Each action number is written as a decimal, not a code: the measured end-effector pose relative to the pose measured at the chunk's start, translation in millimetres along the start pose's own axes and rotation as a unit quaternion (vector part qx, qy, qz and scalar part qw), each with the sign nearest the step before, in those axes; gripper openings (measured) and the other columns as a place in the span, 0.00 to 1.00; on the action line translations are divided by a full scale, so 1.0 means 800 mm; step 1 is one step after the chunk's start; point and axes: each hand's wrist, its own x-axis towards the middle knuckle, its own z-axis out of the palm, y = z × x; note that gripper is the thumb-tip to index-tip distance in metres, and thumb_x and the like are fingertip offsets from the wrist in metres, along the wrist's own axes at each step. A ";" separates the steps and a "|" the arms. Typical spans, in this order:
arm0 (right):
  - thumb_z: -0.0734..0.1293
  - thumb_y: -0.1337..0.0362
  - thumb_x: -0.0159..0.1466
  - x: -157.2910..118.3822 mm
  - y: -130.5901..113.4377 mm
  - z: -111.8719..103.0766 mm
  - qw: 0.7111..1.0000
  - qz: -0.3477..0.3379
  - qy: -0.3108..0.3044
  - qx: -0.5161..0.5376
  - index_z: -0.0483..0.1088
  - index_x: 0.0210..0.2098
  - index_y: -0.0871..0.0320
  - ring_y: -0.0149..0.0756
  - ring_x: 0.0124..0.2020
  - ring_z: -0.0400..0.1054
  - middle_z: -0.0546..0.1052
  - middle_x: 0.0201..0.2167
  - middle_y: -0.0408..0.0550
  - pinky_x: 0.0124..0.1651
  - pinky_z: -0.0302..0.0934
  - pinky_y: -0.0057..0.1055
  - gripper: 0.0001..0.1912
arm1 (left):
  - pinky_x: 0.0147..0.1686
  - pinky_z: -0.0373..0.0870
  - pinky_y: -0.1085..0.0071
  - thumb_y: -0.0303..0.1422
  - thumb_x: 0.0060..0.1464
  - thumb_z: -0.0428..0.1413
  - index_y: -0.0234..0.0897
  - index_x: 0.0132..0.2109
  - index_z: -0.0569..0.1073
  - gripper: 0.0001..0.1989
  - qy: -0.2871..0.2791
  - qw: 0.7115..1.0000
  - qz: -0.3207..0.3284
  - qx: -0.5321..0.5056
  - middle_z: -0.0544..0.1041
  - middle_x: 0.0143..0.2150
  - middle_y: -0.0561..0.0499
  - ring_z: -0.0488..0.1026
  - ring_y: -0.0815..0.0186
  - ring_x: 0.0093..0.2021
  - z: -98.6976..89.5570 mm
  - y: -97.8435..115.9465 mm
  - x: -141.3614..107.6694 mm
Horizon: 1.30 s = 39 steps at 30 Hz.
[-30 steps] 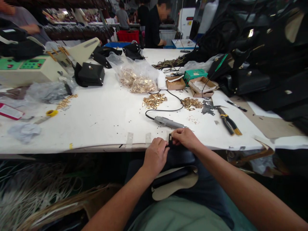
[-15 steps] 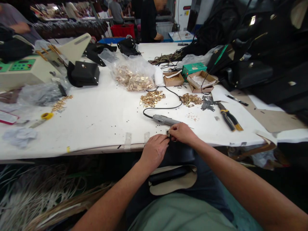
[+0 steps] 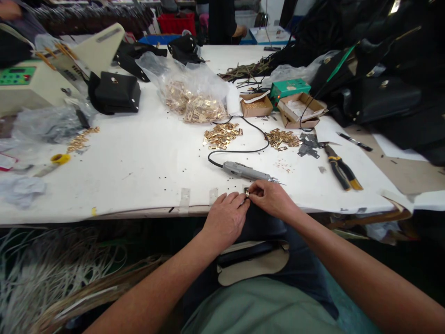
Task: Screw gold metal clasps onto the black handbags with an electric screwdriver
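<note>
A black leather bag (image 3: 259, 226) with a pale-lined opening lies across my lap, its far end at the table edge. My left hand (image 3: 227, 215) rests closed over that far end, fingers together on the leather. My right hand (image 3: 269, 197) pinches at a small gold metal piece (image 3: 247, 191) on the bag's edge, its fingertips touching or almost touching my left fingers. Just beyond my hands lies a grey electric screwdriver (image 3: 246, 171) with a black cord. Behind it are two piles of gold metal plates, the left pile (image 3: 222, 135) and the right pile (image 3: 282, 138).
Yellow-black pliers (image 3: 342, 169) and dark metal plates (image 3: 308, 145) lie to the right. Farther back are a plastic bag of gold parts (image 3: 198, 102), small cardboard boxes (image 3: 256, 105) and a green box (image 3: 288, 89). A machine (image 3: 34, 88) stands at left; people are beyond the table.
The view has tilted down slightly, so the table items sit higher in the picture. Both hands remain together at the bag's far edge, and the gold piece between them shows more clearly.
</note>
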 end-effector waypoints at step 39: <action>0.66 0.67 0.59 0.008 -0.003 -0.006 0.998 0.020 -0.061 -0.002 0.74 0.35 0.54 0.36 0.28 0.71 0.78 0.27 0.43 0.32 0.63 0.31 0.06 | 0.61 0.64 0.52 0.35 0.65 0.55 0.35 0.62 0.70 0.21 -0.017 0.998 0.017 -0.058 0.72 0.64 0.43 0.66 0.52 0.63 -0.003 -0.013 -0.003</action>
